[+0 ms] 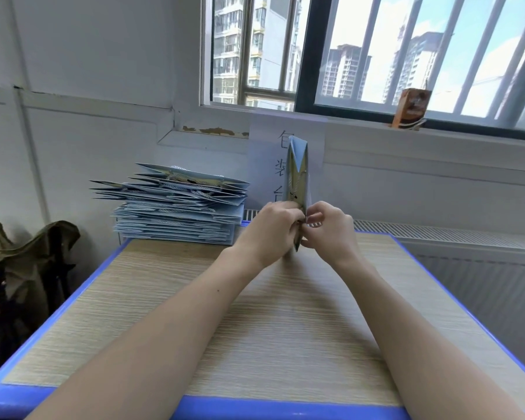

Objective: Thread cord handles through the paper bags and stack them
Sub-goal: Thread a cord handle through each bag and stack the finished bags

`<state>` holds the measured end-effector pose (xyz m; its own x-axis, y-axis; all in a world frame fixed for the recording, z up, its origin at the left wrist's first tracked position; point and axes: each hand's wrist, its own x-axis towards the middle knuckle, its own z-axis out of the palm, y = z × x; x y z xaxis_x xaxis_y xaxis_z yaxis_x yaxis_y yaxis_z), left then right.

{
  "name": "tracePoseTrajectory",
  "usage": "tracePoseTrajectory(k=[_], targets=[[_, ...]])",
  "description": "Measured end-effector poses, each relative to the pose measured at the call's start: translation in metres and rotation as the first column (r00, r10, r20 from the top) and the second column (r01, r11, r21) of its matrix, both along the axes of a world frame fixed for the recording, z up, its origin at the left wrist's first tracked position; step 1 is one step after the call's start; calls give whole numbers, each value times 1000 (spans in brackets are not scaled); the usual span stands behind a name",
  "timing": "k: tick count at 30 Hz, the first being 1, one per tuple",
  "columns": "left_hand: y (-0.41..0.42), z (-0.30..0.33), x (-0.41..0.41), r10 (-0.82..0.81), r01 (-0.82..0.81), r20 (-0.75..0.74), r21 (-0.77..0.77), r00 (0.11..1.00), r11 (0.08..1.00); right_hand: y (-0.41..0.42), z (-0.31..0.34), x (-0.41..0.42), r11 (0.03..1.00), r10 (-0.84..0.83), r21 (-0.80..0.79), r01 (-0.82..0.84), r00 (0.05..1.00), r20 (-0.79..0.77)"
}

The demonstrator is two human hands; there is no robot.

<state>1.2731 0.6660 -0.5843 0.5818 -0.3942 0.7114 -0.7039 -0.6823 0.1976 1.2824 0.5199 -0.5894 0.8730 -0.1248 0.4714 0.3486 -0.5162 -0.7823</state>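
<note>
- Left hand [272,225] and right hand [331,228]: both bare, with no gloves, rings or watch.
- Forearms: bare to the frame edge, no sleeves showing.

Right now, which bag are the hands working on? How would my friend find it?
Find the blue-edged table under the window. Its far left corner holds a stack of flat bags. The paper bag being worked on stands on edge mid-table, pinched between the left hand and right hand.
</note>
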Motion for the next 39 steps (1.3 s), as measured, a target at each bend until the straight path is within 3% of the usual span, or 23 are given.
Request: tracePoseTrajectory(k=[5,11,24,33,39], targets=[[3,2,4,88,-77,55,-181,995,980,-1,6,-3,994,29,102,-27,1000,-11],[3,-2,0,119,-122,-42,-76,992,990,1,7,-5,992,57,112,-57,998,-1],[1,1,-6,307,-312,-110,-33,945,949,5,3,-4,986,160,45,-160,987,16],[-1,-1,-2,281,-283,-82,-11,956,959,9,4,-10,992,123,-17,-123,992,35],[-2,-3,-1,194,-200,-66,-89,979,976,10,7,-14,994,109,-19,-108,991,73]])
